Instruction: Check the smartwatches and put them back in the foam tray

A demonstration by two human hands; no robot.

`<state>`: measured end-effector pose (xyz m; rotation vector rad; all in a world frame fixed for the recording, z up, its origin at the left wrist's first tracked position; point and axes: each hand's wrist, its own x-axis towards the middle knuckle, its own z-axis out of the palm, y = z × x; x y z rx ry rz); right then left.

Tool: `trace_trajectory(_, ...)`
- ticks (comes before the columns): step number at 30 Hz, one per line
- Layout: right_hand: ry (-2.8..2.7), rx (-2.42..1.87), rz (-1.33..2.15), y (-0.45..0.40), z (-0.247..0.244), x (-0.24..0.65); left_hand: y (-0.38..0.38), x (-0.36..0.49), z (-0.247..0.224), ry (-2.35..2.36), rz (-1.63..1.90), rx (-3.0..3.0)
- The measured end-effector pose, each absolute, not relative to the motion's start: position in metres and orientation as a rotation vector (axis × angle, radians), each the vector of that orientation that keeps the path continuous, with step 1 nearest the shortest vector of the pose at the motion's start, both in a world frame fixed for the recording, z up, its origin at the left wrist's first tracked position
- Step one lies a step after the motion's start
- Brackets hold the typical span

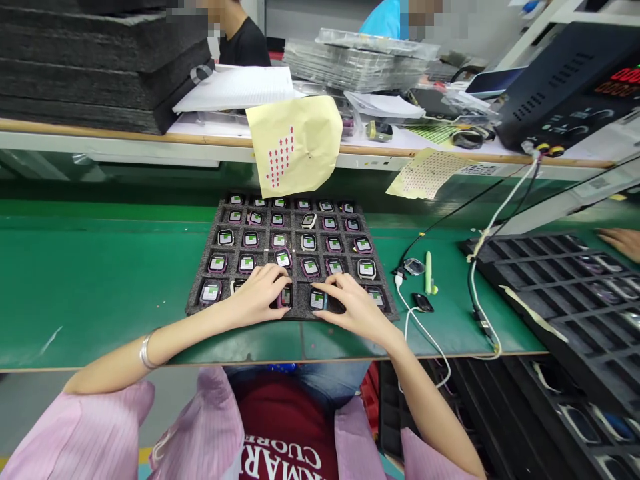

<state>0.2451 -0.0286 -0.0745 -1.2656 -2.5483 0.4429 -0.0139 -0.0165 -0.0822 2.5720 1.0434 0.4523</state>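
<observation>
One green tabletop (115, 267) spans the width of the view. Above its far side runs a shelf (240, 142), bearing a tall stack of black foam trays (100, 73) at the left, a stack of clear plastic trays (355, 63) near the middle and a power supply (555, 87) with red digits at the right. On the tabletop, in front of the person, lies a dark foam tray (296, 308), its compartments filled mostly with square smartwatches, faces up, showing green and white screens. Another compartment tray (565, 287) sits at the right; someone else's hand (623, 241) is just beside it. A sheet of yellow paper (300, 147) printed with red arrows hangs over the shelf edge. The left hand (265, 293), below a silver bracelet (147, 350), has a narrow grip, thumb and fingers on a purple-edged smartwatch (285, 298) in the foam tray's nearest row. The right hand (347, 303) has a similar grip, thumb and fingertips on the sides of a blue-edged smartwatch (319, 300) in that same row, to the right of the first. Well right of the foam tray lie a white cable (425, 327), a slim light-green stick (429, 272) and a small black object (423, 302).
</observation>
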Motion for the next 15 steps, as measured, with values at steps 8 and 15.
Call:
trace_trajectory(8, -2.469, -1.361, 0.254, -0.027, -0.063, 0.279, -0.03, -0.051, -0.092, 1.483, 0.627, 2.523)
trace_trajectory(15, -1.453, -1.615, 0.794, 0.034, -0.097, 0.345, -0.078, -0.093, -0.146, 2.176, 1.098, 1.639)
